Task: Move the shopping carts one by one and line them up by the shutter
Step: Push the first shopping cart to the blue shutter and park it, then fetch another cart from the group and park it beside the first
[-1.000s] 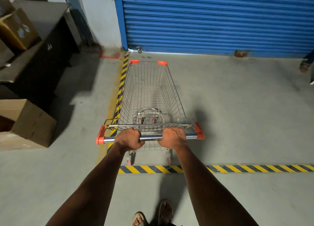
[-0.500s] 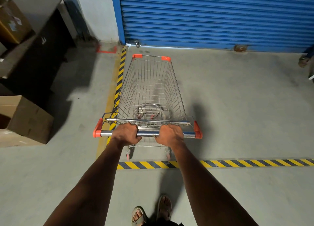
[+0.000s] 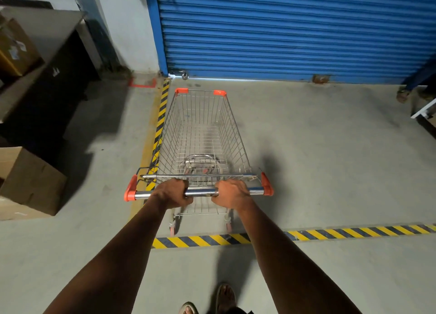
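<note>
L hand – you had it curled tight round the chrome handle bar | R hand – same, wrapped on bar | wire shopping cart – sat empty, nose near blue shutter, left side along the striped floor tape | cardboard boxes far left

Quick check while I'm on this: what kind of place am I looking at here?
Probably a store's back room or loading bay: a blue roller shutter, hazard-striped tape on bare concrete, stacked cardboard boxes, and a wire shopping cart.
</note>
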`<state>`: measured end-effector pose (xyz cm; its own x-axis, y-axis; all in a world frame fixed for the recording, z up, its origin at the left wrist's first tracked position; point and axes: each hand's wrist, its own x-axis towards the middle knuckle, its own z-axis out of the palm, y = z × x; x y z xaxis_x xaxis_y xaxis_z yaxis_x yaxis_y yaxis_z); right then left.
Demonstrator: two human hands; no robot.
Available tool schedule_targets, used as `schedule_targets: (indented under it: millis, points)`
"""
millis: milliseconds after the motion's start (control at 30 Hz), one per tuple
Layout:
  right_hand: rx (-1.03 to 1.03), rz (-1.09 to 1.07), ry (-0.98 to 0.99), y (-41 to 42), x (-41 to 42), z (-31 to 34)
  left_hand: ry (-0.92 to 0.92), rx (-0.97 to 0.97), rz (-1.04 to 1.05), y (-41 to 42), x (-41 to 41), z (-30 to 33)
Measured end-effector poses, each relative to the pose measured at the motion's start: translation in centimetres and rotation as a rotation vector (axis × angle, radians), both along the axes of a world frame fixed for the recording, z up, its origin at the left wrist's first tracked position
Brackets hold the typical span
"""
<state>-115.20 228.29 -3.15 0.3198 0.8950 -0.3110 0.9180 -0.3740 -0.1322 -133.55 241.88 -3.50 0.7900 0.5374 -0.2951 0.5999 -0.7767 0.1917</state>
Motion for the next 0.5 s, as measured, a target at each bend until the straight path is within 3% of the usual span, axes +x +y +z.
schedule_targets:
  millis: [167,367,500]
  points:
    - [0.136,0.032,-0.018,-2.7,0.4,1.3,-0.105,0.069,-0.153,-2.6,3.2,4.1]
    - [0.462,-0.127,-0.144,-10.7,4.2,2.2,-0.299,0.104,-0.270,-10.3,10.5,7.7]
    - [0.440,-0.281,-0.198,-19.0,8.3,2.8,-0.389,0.081,-0.402,-17.5,16.0,8.9]
